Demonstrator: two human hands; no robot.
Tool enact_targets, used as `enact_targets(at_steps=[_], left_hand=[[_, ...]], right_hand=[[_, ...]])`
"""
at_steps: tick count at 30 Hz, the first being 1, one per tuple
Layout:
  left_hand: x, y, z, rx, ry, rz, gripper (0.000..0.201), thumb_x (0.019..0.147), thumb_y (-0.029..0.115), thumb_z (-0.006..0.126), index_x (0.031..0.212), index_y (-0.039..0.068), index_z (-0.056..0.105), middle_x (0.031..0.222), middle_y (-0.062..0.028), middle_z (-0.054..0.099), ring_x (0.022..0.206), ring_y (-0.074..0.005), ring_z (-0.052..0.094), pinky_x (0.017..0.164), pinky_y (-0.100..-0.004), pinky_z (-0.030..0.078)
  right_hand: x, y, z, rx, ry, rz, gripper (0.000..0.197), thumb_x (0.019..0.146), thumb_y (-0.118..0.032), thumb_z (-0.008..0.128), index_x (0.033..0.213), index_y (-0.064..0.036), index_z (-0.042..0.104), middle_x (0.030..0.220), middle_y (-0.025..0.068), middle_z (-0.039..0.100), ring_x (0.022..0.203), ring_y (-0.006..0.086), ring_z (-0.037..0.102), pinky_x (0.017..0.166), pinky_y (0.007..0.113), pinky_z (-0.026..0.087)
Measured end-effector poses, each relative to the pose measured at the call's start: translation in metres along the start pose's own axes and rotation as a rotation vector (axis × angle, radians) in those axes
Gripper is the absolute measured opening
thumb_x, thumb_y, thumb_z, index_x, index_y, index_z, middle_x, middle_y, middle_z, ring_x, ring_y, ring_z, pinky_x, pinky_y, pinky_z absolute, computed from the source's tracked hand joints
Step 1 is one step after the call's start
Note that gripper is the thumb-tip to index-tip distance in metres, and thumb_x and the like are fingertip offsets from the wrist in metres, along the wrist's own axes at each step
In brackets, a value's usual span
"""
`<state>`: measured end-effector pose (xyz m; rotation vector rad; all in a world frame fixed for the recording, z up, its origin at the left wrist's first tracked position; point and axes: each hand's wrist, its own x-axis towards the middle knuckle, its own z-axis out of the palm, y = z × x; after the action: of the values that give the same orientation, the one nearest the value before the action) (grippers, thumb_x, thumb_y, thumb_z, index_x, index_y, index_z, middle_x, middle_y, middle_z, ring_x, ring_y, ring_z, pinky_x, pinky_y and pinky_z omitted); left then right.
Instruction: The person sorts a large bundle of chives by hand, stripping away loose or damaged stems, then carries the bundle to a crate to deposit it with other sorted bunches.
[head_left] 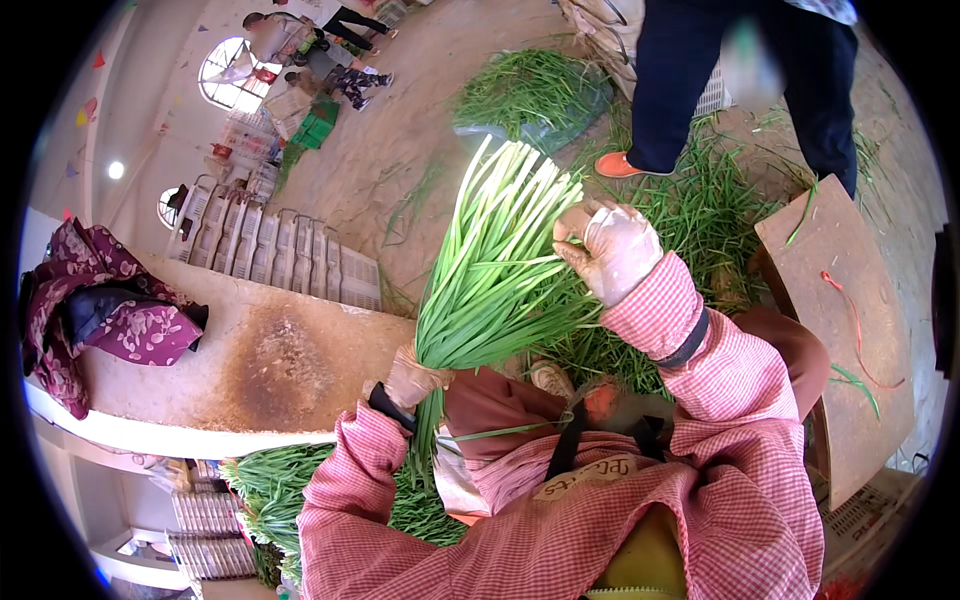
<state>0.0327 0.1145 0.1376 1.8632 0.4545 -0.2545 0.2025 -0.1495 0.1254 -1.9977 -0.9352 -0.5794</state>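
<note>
A large fanned bunch of green chives (490, 290) stands up in front of me, its pale stalk ends spread at the top. My gloved left hand (412, 378) is wrapped round its narrow lower part, and leaf tips hang below that fist. At the right edge of the bunch is my gloved right hand (612, 245), its fingers bent and pinched together. One stalk runs from the bunch to those fingertips. Both gloves look thin and soiled. Beneath the bunch, loose chives (690, 220) cover the floor.
Left is a stained ledge (250, 350) with a purple patterned cloth (130, 310). More chives (270, 500) lie below it. A brown board (850, 320) with a red string stands at right. Beyond are a chive heap (530, 90), a person's legs (680, 90) and stacked crates (280, 245).
</note>
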Motion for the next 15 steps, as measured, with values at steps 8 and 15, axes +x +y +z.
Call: enact_targets(at_steps=[8,15], left_hand=[[0.005,-0.013,-0.001,0.138,0.036,0.086,0.032,0.068,-0.009,0.057,0.098,0.002,0.058,0.078,-0.0015,0.062,0.065,-0.0079,0.054,0.055,-0.0226,0.046],[0.006,-0.012,0.004,0.069,0.035,0.098,0.032,0.067,-0.009,0.057,0.097,0.001,0.058,0.086,-0.005,0.063,0.076,-0.0098,0.057,0.062,-0.0231,0.047]], right_hand=[[0.015,-0.01,-0.001,-0.015,-0.152,0.384,0.022,0.077,-0.025,0.062,0.096,-0.0152,0.063,0.09,0.0081,0.061,0.09,0.0254,0.056,0.076,0.034,0.045],[0.035,-0.002,0.014,-0.205,-0.586,0.401,0.069,0.066,-0.062,0.057,0.125,-0.0267,0.044,0.144,0.0068,0.007,0.132,0.0309,0.0,0.103,0.053,0.007]])
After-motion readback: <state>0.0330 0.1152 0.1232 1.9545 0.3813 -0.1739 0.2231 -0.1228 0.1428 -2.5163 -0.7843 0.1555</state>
